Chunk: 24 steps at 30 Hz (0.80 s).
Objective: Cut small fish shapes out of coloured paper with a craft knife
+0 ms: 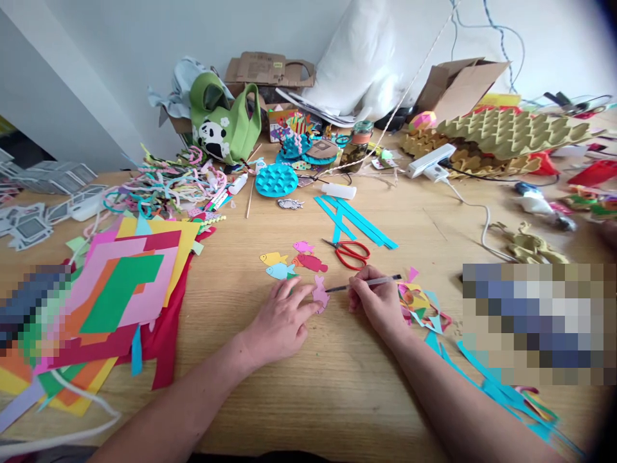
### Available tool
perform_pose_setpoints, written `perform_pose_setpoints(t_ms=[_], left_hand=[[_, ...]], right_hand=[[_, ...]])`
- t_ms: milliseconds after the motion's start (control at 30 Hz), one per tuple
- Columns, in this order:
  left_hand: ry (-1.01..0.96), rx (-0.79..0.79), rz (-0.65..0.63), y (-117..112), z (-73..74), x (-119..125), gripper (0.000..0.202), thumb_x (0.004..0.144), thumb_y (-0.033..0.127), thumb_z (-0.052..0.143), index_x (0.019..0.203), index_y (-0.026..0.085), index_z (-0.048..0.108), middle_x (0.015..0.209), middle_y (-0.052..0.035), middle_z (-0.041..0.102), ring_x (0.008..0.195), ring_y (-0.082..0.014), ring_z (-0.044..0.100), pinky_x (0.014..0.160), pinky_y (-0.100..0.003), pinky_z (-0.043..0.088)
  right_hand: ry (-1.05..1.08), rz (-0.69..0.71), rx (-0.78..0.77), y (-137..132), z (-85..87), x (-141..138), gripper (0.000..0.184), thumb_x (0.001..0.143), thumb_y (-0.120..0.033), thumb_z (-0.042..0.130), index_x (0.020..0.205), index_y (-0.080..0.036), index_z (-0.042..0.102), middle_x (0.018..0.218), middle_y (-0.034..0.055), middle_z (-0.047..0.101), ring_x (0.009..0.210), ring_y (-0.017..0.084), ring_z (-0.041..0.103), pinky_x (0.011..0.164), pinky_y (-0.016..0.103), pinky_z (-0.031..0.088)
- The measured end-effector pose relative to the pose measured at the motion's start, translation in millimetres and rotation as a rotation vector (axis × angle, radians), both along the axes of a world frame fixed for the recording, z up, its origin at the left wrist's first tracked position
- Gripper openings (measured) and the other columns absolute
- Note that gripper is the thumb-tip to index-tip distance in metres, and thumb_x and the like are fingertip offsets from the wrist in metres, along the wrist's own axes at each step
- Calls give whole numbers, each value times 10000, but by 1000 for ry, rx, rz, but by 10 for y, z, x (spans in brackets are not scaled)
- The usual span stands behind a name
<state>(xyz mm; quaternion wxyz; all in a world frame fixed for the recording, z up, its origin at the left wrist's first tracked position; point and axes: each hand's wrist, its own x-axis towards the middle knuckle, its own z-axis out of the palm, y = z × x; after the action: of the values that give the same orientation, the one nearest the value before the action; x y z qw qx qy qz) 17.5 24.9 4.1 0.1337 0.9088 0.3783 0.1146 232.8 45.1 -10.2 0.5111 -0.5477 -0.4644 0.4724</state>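
Observation:
A small pink-lilac paper fish (319,297) lies on the wooden table. Fingertips of my left hand (282,315) press its left edge flat, the fingers spread. My right hand (378,302) is closed round a dark pen (357,284), whose tip meets the right side of that fish. Just beyond my left hand lie more cut-out fish: a yellow one (274,258), a light blue one (279,271), a red one (312,262) and a small pink one (303,247). Red-handled scissors (351,253) rest behind my right hand.
Coloured paper sheets (125,289) are stacked at left. Blue paper strips (357,222) and a white bottle (339,191) lie beyond the scissors. Paper scraps (424,305) sit beside my right forearm. Egg trays (511,132), a power strip (431,161) and a green bag (224,119) stand farther back.

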Motion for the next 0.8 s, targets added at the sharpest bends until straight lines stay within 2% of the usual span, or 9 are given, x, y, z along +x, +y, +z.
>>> perform_pose_setpoints(t_ms=[100,233,367,500,600,800], left_hand=[[-1,15,-37,-5,5,16,552,793,59,499,1314,232,544,1476,-29,450,1411,-295,255,1153,-545,236],[-9,27,-44,-5,18,28,496,823,72,486,1289,228,558,1379,-39,549,1402,-288,288,1146,-542,247],[1,37,-33,-2,11,31,432,846,86,497,1241,237,585,1312,-36,584,1389,-287,305,1151,-527,236],[1,43,-38,9,-5,49,408,886,128,495,1272,242,565,1372,-20,550,1410,-278,271,1163,-517,214],[-7,51,-67,24,-17,71,413,916,154,469,1319,220,530,1424,-40,518,1426,-263,258,1165,-523,208],[-20,39,-65,36,-44,73,432,914,168,474,1340,222,515,1422,-43,526,1433,-277,249,1158,-554,203]], right_hand=[[-30,16,-57,21,22,10,218,771,-284,605,625,-220,456,459,-61,515,320,90,466,308,187,360],[-24,23,-85,41,18,17,201,765,-280,583,627,-223,449,452,-64,520,307,92,464,292,184,350],[-4,8,-85,44,4,22,199,761,-277,580,626,-227,442,444,-69,524,302,95,462,290,189,357],[-13,5,-81,42,33,12,186,747,-254,570,614,-224,444,442,-68,518,306,92,465,293,185,357],[-13,0,-83,47,53,4,184,734,-253,569,609,-228,438,443,-68,519,303,92,459,292,190,364],[-6,-1,-85,54,42,5,176,726,-264,570,616,-231,435,437,-65,522,299,92,450,285,188,357]])
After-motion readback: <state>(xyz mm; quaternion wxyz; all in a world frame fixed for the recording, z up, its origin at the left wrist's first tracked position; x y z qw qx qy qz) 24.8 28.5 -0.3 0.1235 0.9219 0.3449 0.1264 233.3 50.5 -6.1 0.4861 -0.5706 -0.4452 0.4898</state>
